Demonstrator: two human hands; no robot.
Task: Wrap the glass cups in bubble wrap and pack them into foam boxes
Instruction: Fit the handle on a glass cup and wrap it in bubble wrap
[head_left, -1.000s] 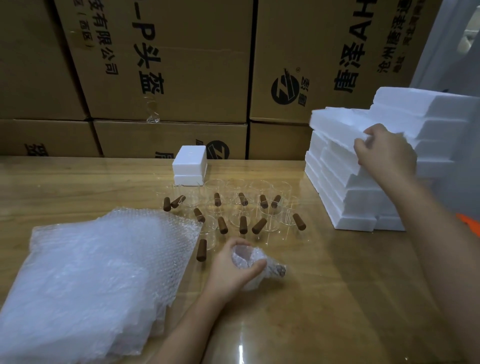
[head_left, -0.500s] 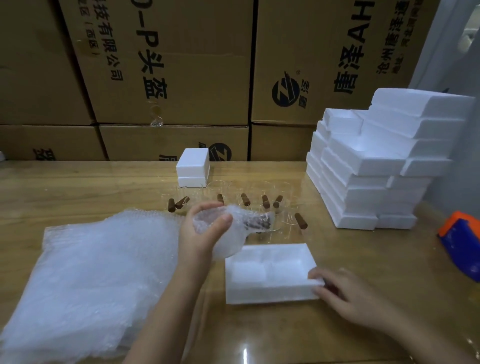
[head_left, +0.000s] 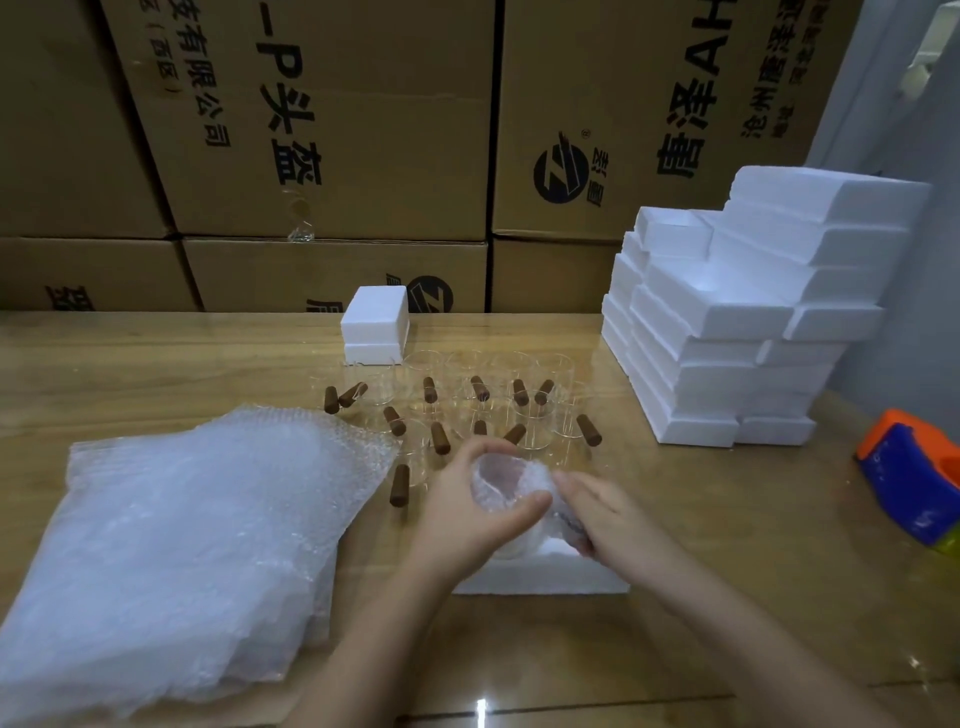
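Largest are the cardboard cartons (head_left: 322, 130), walled up far beyond the fingertips. The wooden table (head_left: 156, 364) runs beneath both hands. Out past the left hand's knuckles lies a thick stack of bubble wrap (head_left: 182, 545). Beyond the right hand's fingertips and off to their outer side rises a stack of foam boxes (head_left: 727, 364).

Directly under the fingers sits an open foam box (head_left: 545, 577), mostly hidden by them. A tape dispenser (head_left: 914, 483) lies well outside the right hand. A closed foam box (head_left: 375, 332) stands far ahead of the fingertips.

The left hand (head_left: 467, 514) has thumb and fingers curled round the wrapped cup (head_left: 506, 480), holding it just over the open box. The right hand (head_left: 608, 514) lays its fingers along the bundle's other side. We cannot tell whether they pinch the wrap or only steady it.

Bare glass cups (head_left: 530, 410) with brown handles cluster just past the fingertips.

We judge the bundle light, with a brittle core under a soft, slick skin that can slide or unfurl. We would hold it round the body, loose wrap ends trapped under the fingers, and press it gently into a compartment, never by the protruding handle.
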